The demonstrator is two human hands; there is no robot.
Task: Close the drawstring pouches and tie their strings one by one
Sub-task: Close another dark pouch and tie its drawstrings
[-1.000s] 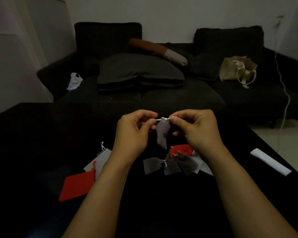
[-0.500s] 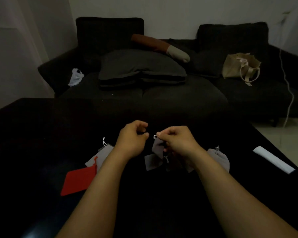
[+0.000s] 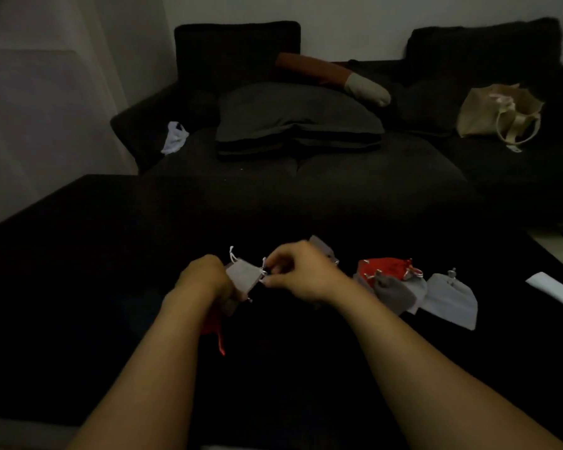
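On the black table [image 3: 78, 287], seen from the head camera, two bare hands meet near the middle; the left hand [image 3: 205, 280] has its fingers curled around one end of a small flat grey cloth pouch [image 3: 243, 277]; the right hand [image 3: 301, 274] pinches the thin white string [image 3: 264, 271] at the other end of that pouch with its fingertips pressed together; the pouch is held just above the table, stretched between the two hands, and another loop of white string sticks up at its far left corner; a small red cloth pouch [image 3: 216, 329] lies on the table under the left wrist, mostly hidden by the arm; to the right of the hands sits a little heap of pouches; a bunched red cloth pouch with white strings [image 3: 387, 267] lies on top at the back, a dark grey bunched pouch [image 3: 392, 292] lies in front of it, touching it, and a light grey bunched pouch [image 3: 452, 300] lies just beside them on the right; a white flat strip [image 3: 556, 292] lies near the right edge of the table; behind the table stands a dark sofa [image 3: 338, 177] with a big grey cushion [image 3: 296, 115] on it; a beige cloth bag with handles [image 3: 488, 112] sits on the right side of the sofa
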